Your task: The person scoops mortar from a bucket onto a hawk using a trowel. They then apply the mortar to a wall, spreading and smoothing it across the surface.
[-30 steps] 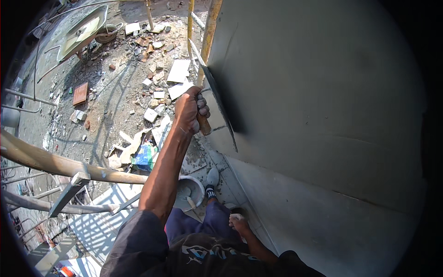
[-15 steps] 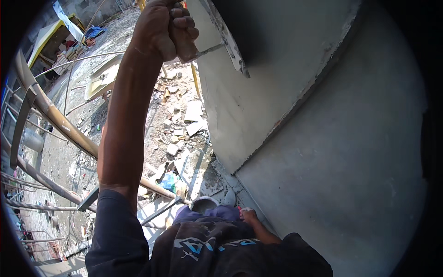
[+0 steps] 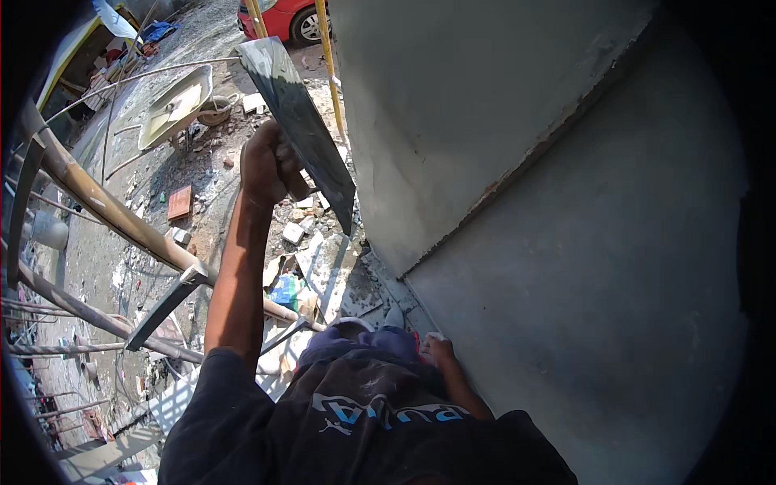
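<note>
My left hand is closed round the handle of a plastering trowel, raised in front of me to the left of the wall. Its long metal blade is tilted, with wet grey smears at the far end, and stands apart from the grey plastered wall. Low by my waist, close to the wall's lower face, my right hand is curled closed. Something pale and a bit of red show at its fingers, too small to name. Just ahead of my waist is the rim of a round container, mostly hidden by my clothes.
A rough ledge runs diagonally across the wall. Scaffold poles and a metal bracket stand on the left. Below lie rubble, a wheelbarrow and a reddish tile. A red car is parked at the back.
My left hand has come down and back from the upper wall, bringing the trowel off the surface to its left. The blade has turned to show more of its face. My right hand stays low.
</note>
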A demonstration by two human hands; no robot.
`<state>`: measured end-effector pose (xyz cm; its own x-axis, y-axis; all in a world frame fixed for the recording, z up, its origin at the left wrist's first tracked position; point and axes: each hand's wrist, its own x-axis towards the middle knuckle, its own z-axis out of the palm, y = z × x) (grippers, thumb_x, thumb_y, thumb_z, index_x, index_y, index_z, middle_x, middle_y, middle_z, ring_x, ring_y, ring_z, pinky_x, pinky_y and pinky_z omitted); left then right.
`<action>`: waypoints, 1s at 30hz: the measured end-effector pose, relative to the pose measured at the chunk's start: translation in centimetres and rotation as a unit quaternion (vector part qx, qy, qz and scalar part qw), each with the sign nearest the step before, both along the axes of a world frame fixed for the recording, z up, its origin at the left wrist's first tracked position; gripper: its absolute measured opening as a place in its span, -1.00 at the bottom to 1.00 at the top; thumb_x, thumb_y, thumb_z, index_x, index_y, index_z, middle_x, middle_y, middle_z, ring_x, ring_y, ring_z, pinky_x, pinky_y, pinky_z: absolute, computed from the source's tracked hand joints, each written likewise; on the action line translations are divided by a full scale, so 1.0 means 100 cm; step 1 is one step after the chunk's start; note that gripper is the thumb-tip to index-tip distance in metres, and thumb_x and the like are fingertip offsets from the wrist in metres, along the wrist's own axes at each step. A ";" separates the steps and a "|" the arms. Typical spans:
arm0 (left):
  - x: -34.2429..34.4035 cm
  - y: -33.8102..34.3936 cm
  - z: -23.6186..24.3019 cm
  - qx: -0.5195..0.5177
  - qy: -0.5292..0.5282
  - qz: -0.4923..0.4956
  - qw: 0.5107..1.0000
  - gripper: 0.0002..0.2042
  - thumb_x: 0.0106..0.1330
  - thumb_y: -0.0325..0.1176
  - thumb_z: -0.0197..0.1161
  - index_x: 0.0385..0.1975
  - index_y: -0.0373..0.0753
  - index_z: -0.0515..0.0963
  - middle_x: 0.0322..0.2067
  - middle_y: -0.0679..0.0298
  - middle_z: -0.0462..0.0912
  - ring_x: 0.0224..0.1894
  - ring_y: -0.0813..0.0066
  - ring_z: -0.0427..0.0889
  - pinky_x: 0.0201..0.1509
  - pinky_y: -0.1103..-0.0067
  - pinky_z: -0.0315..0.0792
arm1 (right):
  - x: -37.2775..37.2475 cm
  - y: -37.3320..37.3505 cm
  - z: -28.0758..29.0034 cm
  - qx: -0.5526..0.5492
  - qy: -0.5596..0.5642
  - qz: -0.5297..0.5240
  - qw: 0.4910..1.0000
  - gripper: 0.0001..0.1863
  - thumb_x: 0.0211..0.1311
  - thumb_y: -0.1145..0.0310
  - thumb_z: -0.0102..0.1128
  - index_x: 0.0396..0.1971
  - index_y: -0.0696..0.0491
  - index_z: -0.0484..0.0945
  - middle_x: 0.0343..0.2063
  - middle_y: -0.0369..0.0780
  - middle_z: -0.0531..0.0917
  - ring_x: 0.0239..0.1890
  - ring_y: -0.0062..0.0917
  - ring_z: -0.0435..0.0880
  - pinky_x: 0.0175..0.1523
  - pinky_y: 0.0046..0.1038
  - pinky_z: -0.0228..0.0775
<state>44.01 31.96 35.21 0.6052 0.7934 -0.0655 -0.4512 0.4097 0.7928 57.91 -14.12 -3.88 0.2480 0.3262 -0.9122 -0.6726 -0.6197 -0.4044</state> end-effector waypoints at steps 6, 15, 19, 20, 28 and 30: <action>-0.019 -0.016 -0.301 -0.299 0.034 0.035 0.953 -0.74 0.36 -0.19 0.03 -0.59 -0.05 0.29 -0.81 0.49 0.20 -0.81 0.58 0.21 -0.66 0.57 0.19 | -0.017 -0.039 0.052 -0.131 -0.037 0.121 0.983 -0.68 0.29 0.22 0.06 -0.01 0.00 0.48 -0.33 -0.28 0.58 -0.33 -0.50 0.60 -0.26 -0.40 0.48; 0.047 -0.062 -0.486 -0.416 0.128 0.081 0.896 -0.76 0.23 -0.20 0.22 -0.57 -0.09 0.34 -0.79 0.45 0.24 -0.82 0.57 0.21 -0.67 0.55 0.19 | -0.030 -0.091 0.046 -0.102 -0.189 0.360 0.908 -0.58 0.20 0.22 0.16 -0.03 0.16 0.52 -0.33 -0.20 0.64 -0.31 -0.51 0.62 -0.11 -0.44 0.48; 0.059 -0.064 -0.516 -0.421 0.122 0.081 0.895 -0.75 0.24 -0.20 0.21 -0.59 -0.09 0.33 -0.79 0.44 0.25 -0.82 0.58 0.21 -0.68 0.56 0.19 | -0.019 -0.076 0.055 -0.176 -0.063 0.281 0.941 -0.58 0.21 0.22 0.14 -0.02 0.18 0.51 -0.34 -0.20 0.63 -0.31 -0.55 0.61 -0.13 -0.47 0.48; 0.061 -0.067 -0.516 -0.425 0.122 0.083 0.893 -0.75 0.24 -0.20 0.21 -0.59 -0.09 0.33 -0.79 0.44 0.25 -0.82 0.58 0.21 -0.68 0.56 0.19 | -0.019 -0.074 0.056 -0.186 -0.039 0.228 0.955 -0.59 0.22 0.21 0.14 -0.02 0.16 0.50 -0.34 -0.23 0.62 -0.32 -0.56 0.60 -0.19 -0.47 0.48; 0.068 -0.063 -0.428 -0.390 0.088 0.041 0.915 -0.81 0.30 -0.22 0.11 -0.53 -0.10 0.36 -0.76 0.48 0.25 -0.79 0.64 0.20 -0.63 0.62 0.20 | -0.029 -0.071 0.048 -0.138 -0.034 0.223 0.964 -0.61 0.23 0.22 0.12 -0.02 0.13 0.50 -0.33 -0.25 0.61 -0.37 -0.60 0.57 -0.27 -0.50 0.45; 0.067 -0.058 -0.385 -0.378 0.083 0.037 0.921 -0.80 0.31 -0.21 0.10 -0.54 -0.09 0.35 -0.77 0.49 0.25 -0.78 0.65 0.21 -0.63 0.63 0.19 | -0.033 -0.064 0.045 -0.111 -0.070 0.249 0.959 -0.63 0.22 0.25 0.14 -0.05 0.15 0.53 -0.35 -0.25 0.63 -0.39 -0.61 0.57 -0.26 -0.52 0.44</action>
<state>50.68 26.13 -3.30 0.4826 0.5226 -0.7028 -0.3984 0.8456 0.3552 54.57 -20.48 0.60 0.2372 0.2372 -0.9420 -0.2187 -0.9318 -0.2897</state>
